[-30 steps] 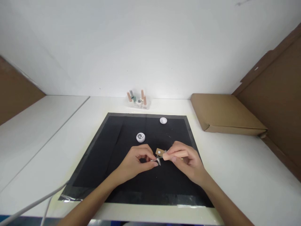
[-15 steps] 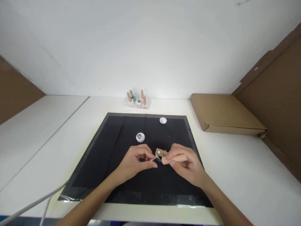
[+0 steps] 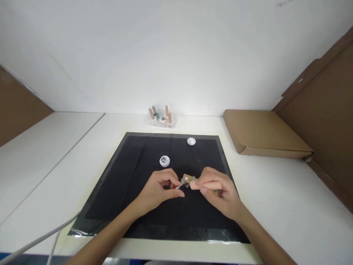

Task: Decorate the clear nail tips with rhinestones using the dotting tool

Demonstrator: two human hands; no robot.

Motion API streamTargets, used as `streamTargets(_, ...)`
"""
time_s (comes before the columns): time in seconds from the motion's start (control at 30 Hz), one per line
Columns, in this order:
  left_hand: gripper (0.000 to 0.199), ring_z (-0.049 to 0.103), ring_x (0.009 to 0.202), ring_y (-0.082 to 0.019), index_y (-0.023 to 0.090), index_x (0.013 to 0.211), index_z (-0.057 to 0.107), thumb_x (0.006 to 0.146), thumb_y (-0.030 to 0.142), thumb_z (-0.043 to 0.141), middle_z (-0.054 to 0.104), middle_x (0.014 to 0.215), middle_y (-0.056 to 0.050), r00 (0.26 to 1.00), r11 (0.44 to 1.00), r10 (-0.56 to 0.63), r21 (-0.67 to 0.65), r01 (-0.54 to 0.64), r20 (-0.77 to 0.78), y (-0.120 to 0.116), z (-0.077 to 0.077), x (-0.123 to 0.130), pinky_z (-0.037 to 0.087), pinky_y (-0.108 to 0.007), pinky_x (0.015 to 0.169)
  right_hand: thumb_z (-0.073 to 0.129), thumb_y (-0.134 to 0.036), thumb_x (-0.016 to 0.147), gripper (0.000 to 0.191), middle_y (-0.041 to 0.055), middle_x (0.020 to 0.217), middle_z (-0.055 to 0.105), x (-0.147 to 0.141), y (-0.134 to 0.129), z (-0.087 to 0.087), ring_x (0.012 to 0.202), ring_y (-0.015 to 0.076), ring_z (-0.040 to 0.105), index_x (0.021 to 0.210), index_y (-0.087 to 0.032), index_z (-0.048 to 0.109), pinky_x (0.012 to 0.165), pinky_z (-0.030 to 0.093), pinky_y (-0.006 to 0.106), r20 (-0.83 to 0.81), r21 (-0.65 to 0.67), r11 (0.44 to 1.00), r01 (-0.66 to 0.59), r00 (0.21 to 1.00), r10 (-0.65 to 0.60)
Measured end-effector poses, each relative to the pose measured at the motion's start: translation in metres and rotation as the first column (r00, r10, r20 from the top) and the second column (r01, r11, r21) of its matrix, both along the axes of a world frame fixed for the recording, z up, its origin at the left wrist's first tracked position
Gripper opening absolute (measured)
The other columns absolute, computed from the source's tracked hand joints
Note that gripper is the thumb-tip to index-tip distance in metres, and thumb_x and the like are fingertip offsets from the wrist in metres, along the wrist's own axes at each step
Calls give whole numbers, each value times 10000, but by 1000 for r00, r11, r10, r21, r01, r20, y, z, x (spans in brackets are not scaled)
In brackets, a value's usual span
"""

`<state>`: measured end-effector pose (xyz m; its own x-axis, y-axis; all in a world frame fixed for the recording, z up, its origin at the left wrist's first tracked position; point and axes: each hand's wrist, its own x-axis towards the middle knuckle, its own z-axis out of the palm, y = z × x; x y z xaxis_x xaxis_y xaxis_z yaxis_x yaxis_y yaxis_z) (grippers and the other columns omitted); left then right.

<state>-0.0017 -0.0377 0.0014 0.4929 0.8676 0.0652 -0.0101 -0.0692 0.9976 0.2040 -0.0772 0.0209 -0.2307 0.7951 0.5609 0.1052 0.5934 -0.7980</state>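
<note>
Head view: both hands working at the lower centre of the frame.
Left hand point(image 3: 164, 186) is pinching a small metallic piece point(image 3: 180, 185); right hand point(image 3: 220, 189) is gripping a peach handle point(image 3: 205, 185), bare black mat point(image 3: 118, 184) spreading leftward.

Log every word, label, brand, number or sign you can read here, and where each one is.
None can be read.
Peach handle: no text visible.
Round white container: grey patches, too small to make out.
Flat cardboard box: no print visible.
</note>
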Motion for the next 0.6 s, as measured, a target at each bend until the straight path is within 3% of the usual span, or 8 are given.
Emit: streamTargets(0.6, 216, 507, 562, -87, 112, 635, 664, 609, 225, 846, 586, 690, -10, 1000, 1000, 2, -1, -2, -8, 1, 1, 0, 412, -220, 525, 561, -55, 817, 224, 17, 716, 677, 0, -2, 1, 602, 136, 569, 911, -223, 677, 555, 475, 267, 26, 18, 1000, -1, 1000, 0)
